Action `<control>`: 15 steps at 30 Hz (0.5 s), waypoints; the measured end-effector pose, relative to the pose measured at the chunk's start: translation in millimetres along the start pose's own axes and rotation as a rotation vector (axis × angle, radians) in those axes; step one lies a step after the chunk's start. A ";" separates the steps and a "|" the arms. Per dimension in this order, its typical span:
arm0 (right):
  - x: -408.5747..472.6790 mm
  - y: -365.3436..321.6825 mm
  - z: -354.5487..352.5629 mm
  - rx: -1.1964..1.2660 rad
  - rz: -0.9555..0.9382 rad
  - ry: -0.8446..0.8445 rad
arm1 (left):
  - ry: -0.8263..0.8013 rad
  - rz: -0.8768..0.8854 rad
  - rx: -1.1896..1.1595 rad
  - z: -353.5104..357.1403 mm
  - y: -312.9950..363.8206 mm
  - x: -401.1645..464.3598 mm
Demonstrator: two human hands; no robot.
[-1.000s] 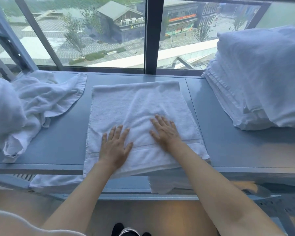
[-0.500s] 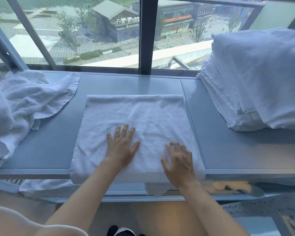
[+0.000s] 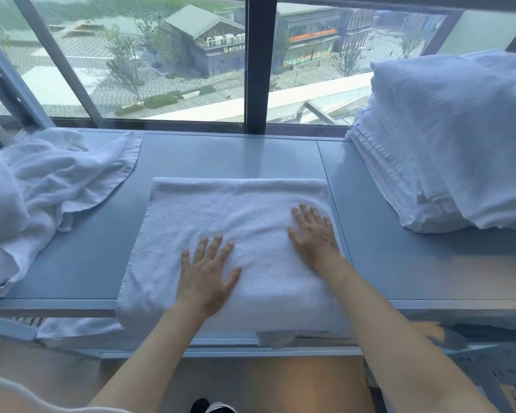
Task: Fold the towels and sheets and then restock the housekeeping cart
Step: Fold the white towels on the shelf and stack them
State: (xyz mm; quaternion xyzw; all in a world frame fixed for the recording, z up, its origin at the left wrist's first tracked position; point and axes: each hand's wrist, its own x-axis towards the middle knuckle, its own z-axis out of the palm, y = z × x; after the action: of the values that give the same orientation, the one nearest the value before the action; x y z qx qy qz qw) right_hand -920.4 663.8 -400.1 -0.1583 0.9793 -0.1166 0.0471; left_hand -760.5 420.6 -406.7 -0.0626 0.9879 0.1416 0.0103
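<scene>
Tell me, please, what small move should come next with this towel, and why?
Probably fold it in half sideways. Both hands, left hand and right hand, lie flat on the towel, which looks smooth but still wider than the folded stack to the right.

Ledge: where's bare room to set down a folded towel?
Bare grey strips either side of the flat towel: one toward the crumpled pile, one toward the folded stack; also behind it along the window. Both ends crowded.
</scene>
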 end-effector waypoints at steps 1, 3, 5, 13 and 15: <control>-11.3 2.4 3.3 -0.001 -0.009 0.024 | 0.025 -0.018 -0.047 -2.6 3.9 2.6; -31.0 0.8 9.5 -0.005 0.005 0.042 | 0.098 -0.017 -0.085 -8.3 12.9 11.8; -38.6 -5.8 12.9 -0.019 0.058 0.050 | 0.101 0.041 -0.054 -8.7 20.0 20.6; 31.4 -3.0 -18.5 0.015 0.036 -0.031 | -0.007 0.091 0.044 10.3 9.5 19.5; 44.9 11.9 -27.6 -0.023 0.088 -0.075 | -0.005 0.088 0.048 11.5 8.7 17.7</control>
State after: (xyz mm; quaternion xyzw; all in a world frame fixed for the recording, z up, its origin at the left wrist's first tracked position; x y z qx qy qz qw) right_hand -969.9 666.3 -378.7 -0.1198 0.9842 -0.0972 0.0873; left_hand -779.1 430.0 -415.9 -0.0185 0.9928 0.1184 0.0081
